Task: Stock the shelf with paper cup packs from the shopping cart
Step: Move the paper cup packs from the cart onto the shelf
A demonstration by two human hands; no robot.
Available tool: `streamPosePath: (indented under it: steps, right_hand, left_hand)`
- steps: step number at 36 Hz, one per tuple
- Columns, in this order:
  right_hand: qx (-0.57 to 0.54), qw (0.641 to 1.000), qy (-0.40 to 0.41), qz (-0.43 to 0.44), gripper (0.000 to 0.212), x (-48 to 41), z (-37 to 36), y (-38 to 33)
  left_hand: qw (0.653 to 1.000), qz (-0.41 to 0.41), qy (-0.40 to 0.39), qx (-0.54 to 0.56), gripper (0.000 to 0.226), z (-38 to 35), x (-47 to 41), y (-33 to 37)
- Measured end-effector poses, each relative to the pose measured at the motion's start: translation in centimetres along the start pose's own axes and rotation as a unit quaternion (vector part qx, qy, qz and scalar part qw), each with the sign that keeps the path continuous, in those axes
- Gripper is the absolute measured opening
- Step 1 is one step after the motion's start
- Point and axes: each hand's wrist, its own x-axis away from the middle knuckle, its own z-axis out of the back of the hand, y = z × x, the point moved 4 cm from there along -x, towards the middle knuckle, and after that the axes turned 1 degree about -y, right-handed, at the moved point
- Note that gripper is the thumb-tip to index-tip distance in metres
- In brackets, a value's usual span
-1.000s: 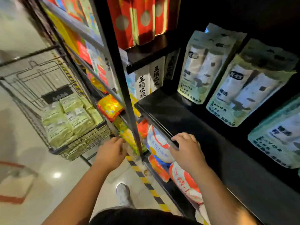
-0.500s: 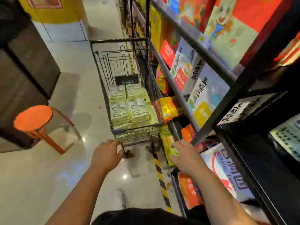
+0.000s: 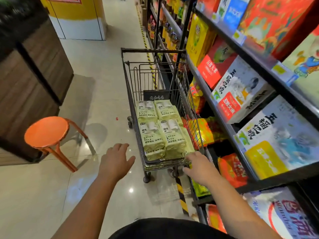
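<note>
Paper cup packs: pale green packs lay stacked in the shopping cart, in two columns, long axes running away from the person along the cart's length.
Right hand: its grip was spread and empty, fingertips at the cart's near right corner, touching or just short of the nearest pack; which could not be told.
Left hand: its grip was spread and empty, beside the cart's near left corner, clear of the wire.
Direction: the packs lay straight ahead, between both hands.
Nearer hand: the right, judged best placed for the near right pack.
Shelf: to the right, alongside the cart.
</note>
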Motion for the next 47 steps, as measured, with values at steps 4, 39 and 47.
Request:
streamPosePath:
  steps: [4,39,47]
  right_hand:
    - [0.006,1.0,-0.02,-0.011,0.051,-2.6,0.2,0.5]
    - [0.021,0.993,-0.118,-0.015,0.043,-44.2,4.7,5.8]
    - [-0.067,0.997,-0.027,-0.012,0.048,-51.9,2.9,6.6]
  left_hand:
    - [1.0,-0.006,-0.01,0.012,0.06,-0.5,-2.6,0.0]
    - [0.987,0.076,-0.143,0.014,0.065,-8.8,-35.9,8.4]
    - [0.986,0.096,-0.126,0.057,0.072,-12.6,-45.6,7.1]
